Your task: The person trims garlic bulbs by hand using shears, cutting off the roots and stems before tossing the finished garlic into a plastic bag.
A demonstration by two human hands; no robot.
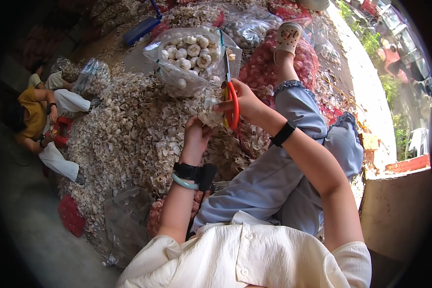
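Observation:
My left hand (196,133) is closed, its fingertips pinching a garlic bulb (209,115) with loose papery skin from below. In my right hand (245,102) is a pair of scissors (234,106) with orange-red handles, the blades pointing up and away from me. A finger of that hand reaches across to the garlic bulb, close to or touching it. Just beyond both hands stands a clear plastic bag (165,79) filled with whitish garlic bulbs (193,50). Part of the scissor blades overlaps the bag's right side in view.
Garlic skins (125,129) cover the floor in a thick heap. Red mesh sacks of garlic (259,65) lie by my outstretched foot (287,41). Another person (33,110) sits at the left beside a red basket (62,130). A blue object (140,31) lies at the back.

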